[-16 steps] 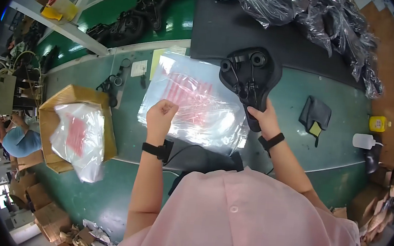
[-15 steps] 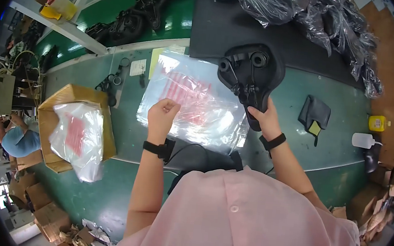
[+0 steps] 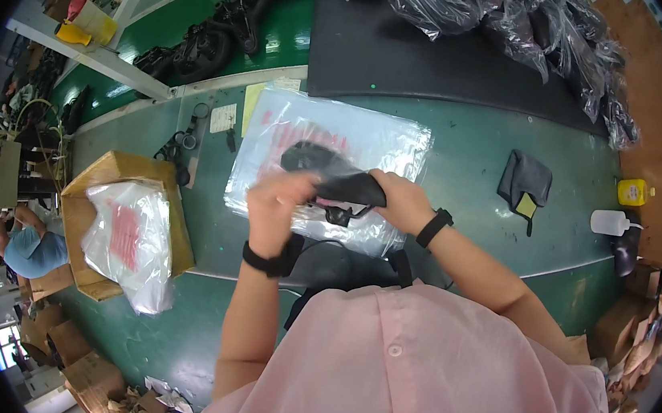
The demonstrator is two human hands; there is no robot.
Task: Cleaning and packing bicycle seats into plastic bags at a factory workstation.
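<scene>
My right hand (image 3: 402, 203) is closed round one end of a black bicycle saddle (image 3: 357, 188), tilted over a stack of clear plastic bags (image 3: 395, 137) with red print. The saddle's far left part looks hazy; whether film covers it or motion blurs it I cannot tell. Some of its metal underparts show on the near side. My left hand (image 3: 273, 200) is at the saddle's left side, over the bags. Motion smears its fingers, so their grip is unclear.
At left stands an open carton (image 3: 183, 227) with a plastic bag (image 3: 134, 234) over it. A dark folded cloth (image 3: 524, 178) lies at right, near a white squeeze bottle (image 3: 608, 223) and yellow bottle (image 3: 633, 191). Plastic-wrapped items (image 3: 519, 25) lie on a black mat (image 3: 442, 73). More saddles (image 3: 206, 48) rest far left.
My right hand has brought the saddle left and nearer, over the bags, and turned it from underside-up to tilted. My left hand, earlier pinched at the bags, now moves beside the saddle.
</scene>
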